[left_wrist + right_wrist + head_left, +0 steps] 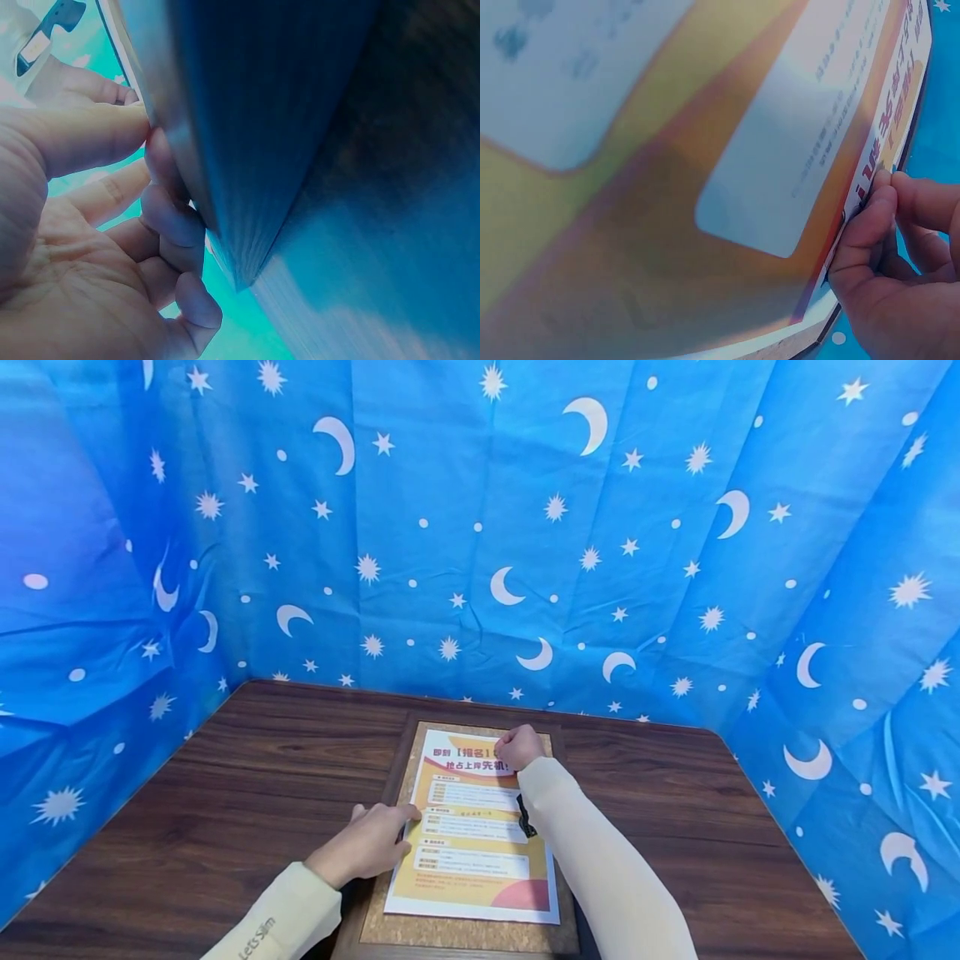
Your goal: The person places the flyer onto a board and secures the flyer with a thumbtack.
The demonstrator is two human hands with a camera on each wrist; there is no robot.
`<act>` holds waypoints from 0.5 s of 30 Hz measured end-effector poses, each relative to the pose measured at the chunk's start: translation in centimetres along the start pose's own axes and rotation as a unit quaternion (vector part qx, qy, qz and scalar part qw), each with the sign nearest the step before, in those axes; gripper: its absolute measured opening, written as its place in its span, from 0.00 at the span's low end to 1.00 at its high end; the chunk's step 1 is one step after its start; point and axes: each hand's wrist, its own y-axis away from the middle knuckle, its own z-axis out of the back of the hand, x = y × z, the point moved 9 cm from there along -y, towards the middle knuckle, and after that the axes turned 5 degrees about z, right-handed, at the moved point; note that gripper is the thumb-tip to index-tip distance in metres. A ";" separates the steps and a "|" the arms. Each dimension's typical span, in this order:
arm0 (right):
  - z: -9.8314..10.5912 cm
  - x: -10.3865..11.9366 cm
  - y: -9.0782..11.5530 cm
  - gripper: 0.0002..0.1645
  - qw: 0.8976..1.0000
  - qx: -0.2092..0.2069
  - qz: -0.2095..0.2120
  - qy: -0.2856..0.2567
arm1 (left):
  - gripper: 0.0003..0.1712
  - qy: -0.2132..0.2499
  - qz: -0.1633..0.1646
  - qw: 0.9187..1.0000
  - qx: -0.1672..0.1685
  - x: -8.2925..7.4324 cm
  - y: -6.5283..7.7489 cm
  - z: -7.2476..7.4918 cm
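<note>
A printed poster in yellow, white and red lies on a cork board with a dark wooden frame. My left hand is at the board's left side, fingertips on the frame and the poster's left edge. In the left wrist view its thumb and fingers lie along the wooden frame edge. My right hand is at the poster's upper right corner, fingers curled, covering part of the heading. In the right wrist view its thumb and index fingertips come together at the poster surface; I cannot tell what is between them.
The board lies on a dark wood-grain table. A blue curtain with white moons and stars hangs behind the table and along both sides. A dark strap is on the right wrist.
</note>
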 end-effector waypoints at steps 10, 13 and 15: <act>0.2 -0.2 -0.1 0.07 1.000 0.000 0.001 -0.005 | 0.21 0.007 -0.002 1.000 0.003 -0.1 -0.1 -0.2; 0.2 -0.2 -0.1 0.07 1.000 0.002 0.000 -0.005 | 0.21 0.006 0.000 1.000 0.005 0.0 -0.1 -0.2; 0.2 -0.3 0.0 0.07 1.000 0.004 -0.005 -0.006 | 0.21 0.006 0.001 1.000 0.005 0.0 -0.1 -0.2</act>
